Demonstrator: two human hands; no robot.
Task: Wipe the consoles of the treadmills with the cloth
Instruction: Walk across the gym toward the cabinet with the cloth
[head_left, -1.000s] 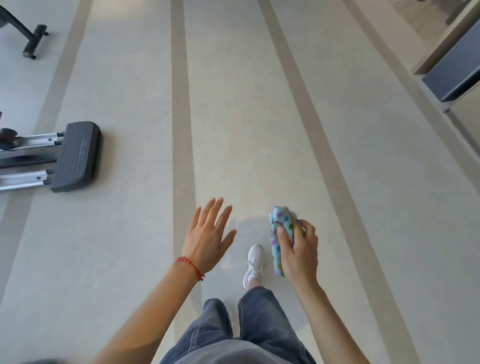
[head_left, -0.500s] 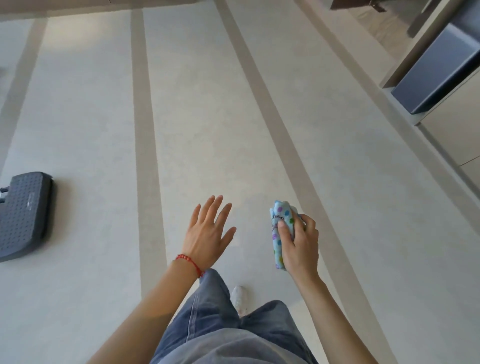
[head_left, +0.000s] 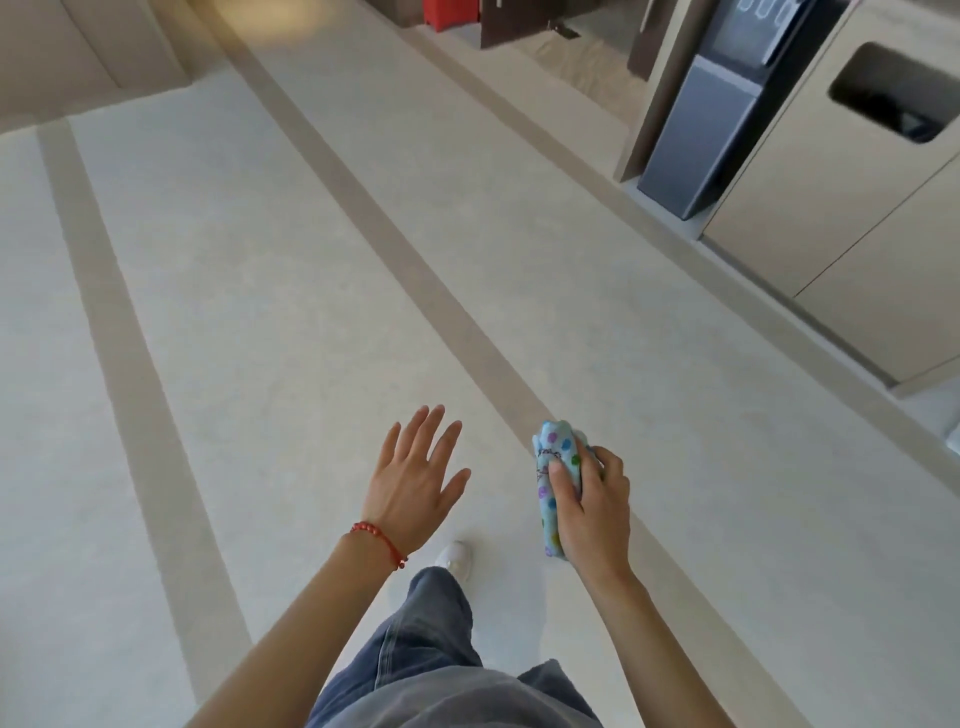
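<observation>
In the head view, your right hand (head_left: 589, 512) was clamped on the cloth (head_left: 553, 480), a pale blue bundle with coloured dots, held lower centre-right of the frame over the floor (head_left: 260, 312). Your fingers curled round its far side and your thumb pressed across its near face, so the roll stood roughly upright in your fist, its top end poking out above your fingers. Your left hand (head_left: 415, 483) was apart from it, just to its left, fingers spread straight and holding nothing; a red bracelet (head_left: 378, 540) sat at that wrist.

No treadmill console showed in the frame, only striped floor, a beige cabinet (head_left: 831, 234) and a dark grey unit (head_left: 701, 130) at upper right.

The cloth looked soft, light and limp; it would likely crush and unroll if held loosely. Gripping the bundle round its middle, as you did, seemed sound, leaving a free face to press on a console. It looked neither fragile nor slippery.
</observation>
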